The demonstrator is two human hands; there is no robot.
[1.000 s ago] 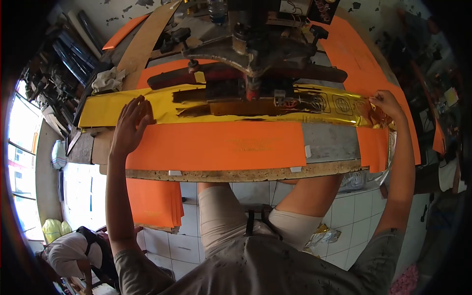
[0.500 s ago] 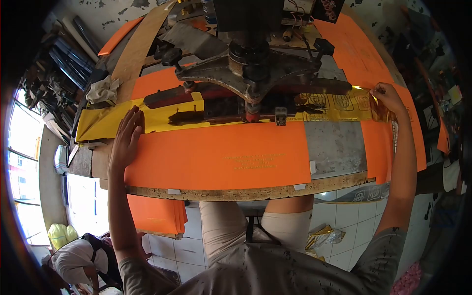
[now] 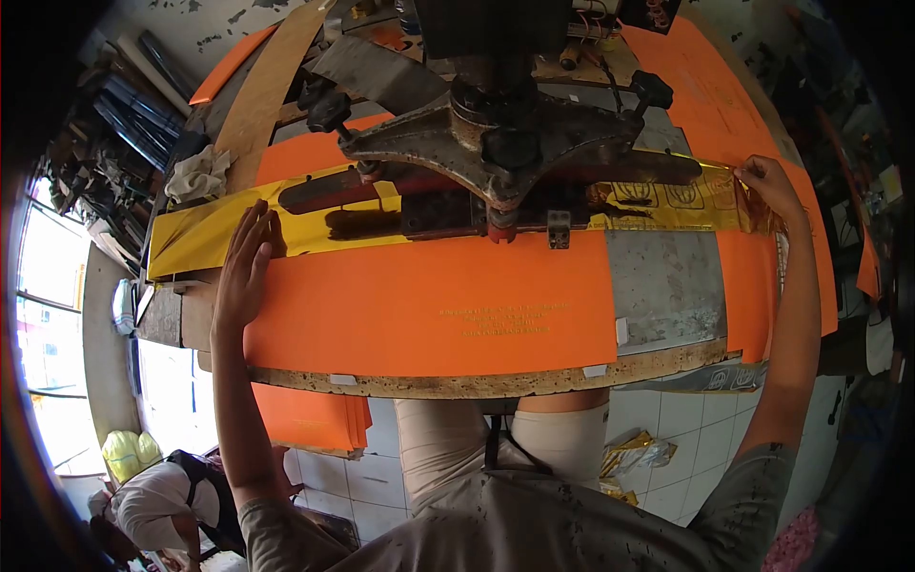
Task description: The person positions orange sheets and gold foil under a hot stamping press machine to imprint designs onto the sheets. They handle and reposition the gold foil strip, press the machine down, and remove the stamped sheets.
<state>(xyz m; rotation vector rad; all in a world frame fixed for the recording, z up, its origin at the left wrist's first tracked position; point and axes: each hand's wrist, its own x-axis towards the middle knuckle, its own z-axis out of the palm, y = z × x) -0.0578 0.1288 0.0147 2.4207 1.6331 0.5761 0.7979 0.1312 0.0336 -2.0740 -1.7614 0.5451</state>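
Observation:
A long strip of gold foil (image 3: pixel 186 236) runs across the worktable under a dark metal press head (image 3: pixel 496 153). My left hand (image 3: pixel 248 262) lies flat with its fingers stretched out on the foil's left part and the edge of an orange sheet (image 3: pixel 381 319). Small gold lettering shows on that sheet, which lies in front of the press. At the foil's right end, my right hand (image 3: pixel 767 191) has thumb and fingers pinched on the strip, where stamped emblem outlines show. The press head hides the foil's middle.
More orange sheets (image 3: pixel 705 86) lie at the back right, and a stack of orange sheets (image 3: pixel 310 419) sits below the table's front edge. A crumpled cloth (image 3: pixel 198 176) is at the left. Another person (image 3: pixel 167 500) bends down at lower left.
The view has shifted slightly, so the press and sheets appear a little further right. Both hands keep their places on the foil.

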